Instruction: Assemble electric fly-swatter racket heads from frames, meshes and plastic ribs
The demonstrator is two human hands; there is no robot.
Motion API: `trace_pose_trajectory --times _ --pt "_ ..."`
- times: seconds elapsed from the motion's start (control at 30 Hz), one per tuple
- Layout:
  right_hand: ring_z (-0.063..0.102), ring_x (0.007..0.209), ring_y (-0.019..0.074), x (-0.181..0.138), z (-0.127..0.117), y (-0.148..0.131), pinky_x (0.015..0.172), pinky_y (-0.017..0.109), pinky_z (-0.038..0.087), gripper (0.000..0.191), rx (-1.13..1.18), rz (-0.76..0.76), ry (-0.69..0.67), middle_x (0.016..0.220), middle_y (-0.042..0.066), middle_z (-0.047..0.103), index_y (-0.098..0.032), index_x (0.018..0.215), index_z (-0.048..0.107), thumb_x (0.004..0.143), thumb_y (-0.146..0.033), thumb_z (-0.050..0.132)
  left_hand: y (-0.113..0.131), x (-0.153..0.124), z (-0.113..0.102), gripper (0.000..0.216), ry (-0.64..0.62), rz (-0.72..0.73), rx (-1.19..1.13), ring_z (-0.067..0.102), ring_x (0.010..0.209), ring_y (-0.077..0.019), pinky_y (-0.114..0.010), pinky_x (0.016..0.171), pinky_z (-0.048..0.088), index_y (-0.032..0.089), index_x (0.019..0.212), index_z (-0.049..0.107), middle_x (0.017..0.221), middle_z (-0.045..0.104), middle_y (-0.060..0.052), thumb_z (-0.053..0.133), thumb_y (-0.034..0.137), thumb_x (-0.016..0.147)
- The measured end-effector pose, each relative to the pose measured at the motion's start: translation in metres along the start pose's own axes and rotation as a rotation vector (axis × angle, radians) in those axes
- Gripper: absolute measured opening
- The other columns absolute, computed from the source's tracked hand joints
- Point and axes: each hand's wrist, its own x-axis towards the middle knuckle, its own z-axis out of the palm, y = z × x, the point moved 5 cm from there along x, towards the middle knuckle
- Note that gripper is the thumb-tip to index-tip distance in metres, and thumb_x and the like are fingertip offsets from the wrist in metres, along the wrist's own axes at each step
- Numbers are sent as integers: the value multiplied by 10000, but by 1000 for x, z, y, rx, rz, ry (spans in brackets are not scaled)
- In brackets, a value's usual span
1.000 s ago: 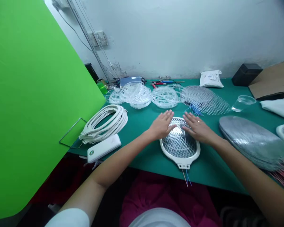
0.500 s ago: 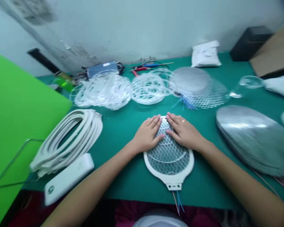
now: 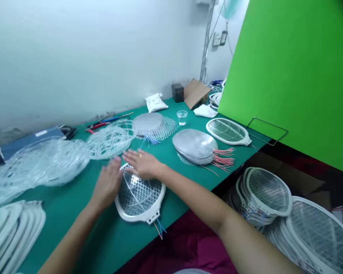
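An electric mosquito swatter head with a white oval frame and metal mesh lies on the green table, blue and pinkish wires trailing from its neck. My right hand is flat over its far end, fingers stretched out. At its left edge is my left hand, slightly blurred, with fingers extended; whether it touches the frame I cannot tell. Neither hand grips anything. Right of the hands sits a stack of metal mesh sheets with pink wires. Beyond them lie more mesh sheets with blue wires.
Clear plastic rings and white frames lie to the left. A plastic cup with liquid stands behind the mesh. Another swatter head rests near the right edge, by a green panel. Stacked heads sit below.
The view has swung to the right, bringing the stacked heads and right-hand panel into sight. My left hand has shifted off the mesh toward the frame's left edge; my right stays at the far end.
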Motion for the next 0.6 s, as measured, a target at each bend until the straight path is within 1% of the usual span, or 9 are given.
trace_pose_trajectory --times 0.07,0.13,0.2,0.3,0.33,0.37,0.43,0.5,0.6 --pt "222 1476 212 3 12 0 1207 434 189 596 7 25 -74 1586 102 260 -83 1497 359 1021 -442 348 1 1 9 733 -82 65 15 345 1433 -319 -528 1153 279 131 1515 359 1526 407 -156 129 582 984" --pt "324 1438 209 6 12 4 1182 414 267 577 6 42 -101 1550 88 347 -100 1460 430 998 -445 417 -1 4 12 749 -134 91 36 382 1409 -341 -558 1114 331 135 1479 429 1494 448 -167 138 601 971" --pt "262 1463 197 7 2 7 1197 408 230 602 9 59 -71 1578 68 285 -108 1497 368 1001 -449 402 -6 8 7 748 -111 55 62 320 1440 -348 -595 1118 299 116 1511 366 1532 384 -174 116 580 980" --pt "24 1504 168 -2 -13 11 1226 417 68 651 16 92 26 1624 37 51 -125 1569 141 1029 -454 294 -8 10 -1 715 -8 -21 128 186 1491 -315 -584 1163 201 110 1567 195 1596 250 -156 98 537 1003" --pt "1 1504 168 -7 -13 12 1226 418 56 666 22 107 34 1624 40 30 -120 1571 116 1029 -470 277 -5 10 0 711 -4 -25 151 182 1492 -309 -571 1168 195 111 1568 195 1597 250 -155 100 536 1005" --pt "28 1505 179 -13 -11 14 1225 420 79 681 30 126 22 1623 56 59 -106 1568 139 1024 -493 275 -2 9 5 716 -27 -20 169 207 1486 -311 -561 1166 210 114 1560 233 1587 278 -156 108 546 1002" --pt "155 1494 215 -25 -1 15 1212 428 167 709 45 169 -33 1603 106 189 -60 1535 258 1010 -535 288 6 5 15 737 -101 0 174 299 1453 -321 -543 1144 274 128 1518 357 1546 367 -152 140 593 988" --pt "220 1479 225 -36 6 12 1204 419 198 721 50 202 -65 1586 125 250 -42 1509 325 1005 -554 266 13 -2 19 739 -120 -6 162 336 1437 -319 -542 1127 305 142 1494 405 1531 398 -139 154 615 985" --pt "73 1506 202 -53 8 -6 1224 415 77 736 47 247 -15 1621 97 105 -64 1555 191 1012 -559 157 23 -25 10 711 -63 -79 177 218 1483 -317 -584 1153 214 127 1546 280 1583 283 -150 137 574 1011"
